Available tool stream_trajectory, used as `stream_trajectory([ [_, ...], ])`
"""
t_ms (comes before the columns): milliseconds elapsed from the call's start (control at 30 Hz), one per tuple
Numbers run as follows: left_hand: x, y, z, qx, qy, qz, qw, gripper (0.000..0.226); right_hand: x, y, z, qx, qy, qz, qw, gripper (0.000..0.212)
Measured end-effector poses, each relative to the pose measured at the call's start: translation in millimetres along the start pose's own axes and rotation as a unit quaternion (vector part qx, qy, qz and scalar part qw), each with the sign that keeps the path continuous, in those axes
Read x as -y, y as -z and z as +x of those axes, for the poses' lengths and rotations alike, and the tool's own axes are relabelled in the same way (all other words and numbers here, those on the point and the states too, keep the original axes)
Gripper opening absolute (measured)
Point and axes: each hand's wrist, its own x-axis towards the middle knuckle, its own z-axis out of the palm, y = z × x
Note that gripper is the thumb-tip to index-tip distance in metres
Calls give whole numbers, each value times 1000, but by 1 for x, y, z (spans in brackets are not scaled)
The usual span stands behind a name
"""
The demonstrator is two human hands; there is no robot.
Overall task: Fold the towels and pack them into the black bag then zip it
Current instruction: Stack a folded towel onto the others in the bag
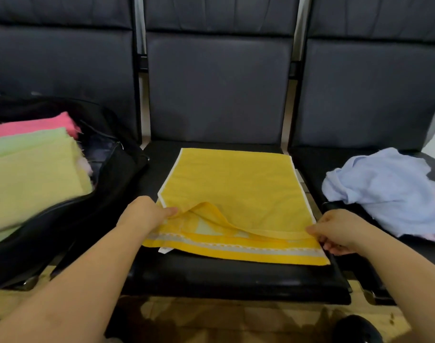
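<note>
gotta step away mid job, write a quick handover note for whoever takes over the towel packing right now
Left hand pinches the near left edge of the yellow towel; right hand grips its near right edge.
The yellow towel lies on the middle seat, near edge partly lifted.
Done: green towel and pink towel sit folded in the open black bag on the left seat.
Left: finish folding the yellow one, fold the crumpled light blue towel on the right seat, pack both, zip the bag.

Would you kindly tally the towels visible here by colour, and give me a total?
Yellow towel, held by the left hand and right hand: 1
Green towel, in the black bag: 1
Pink towel, in the bag: 1
Light blue towel, unfolded: 1
Total: 4
</note>
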Motion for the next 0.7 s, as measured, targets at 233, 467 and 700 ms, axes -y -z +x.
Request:
stream_trajectory([
  [233, -12, -12, 13, 1, -3, -11, 1000, 58, 1, 6, 9, -2, 23, 28, 999, 19],
  [467, -27, -5, 15, -6, -23, -31, 999, 32, 3, 9, 8, -18, 20, 59, 998, 15],
  [700, -20, 37, -7, 12, 41, -375, 926, 21, -2, 29, -6, -5, 72, 333, 940, 8],
])
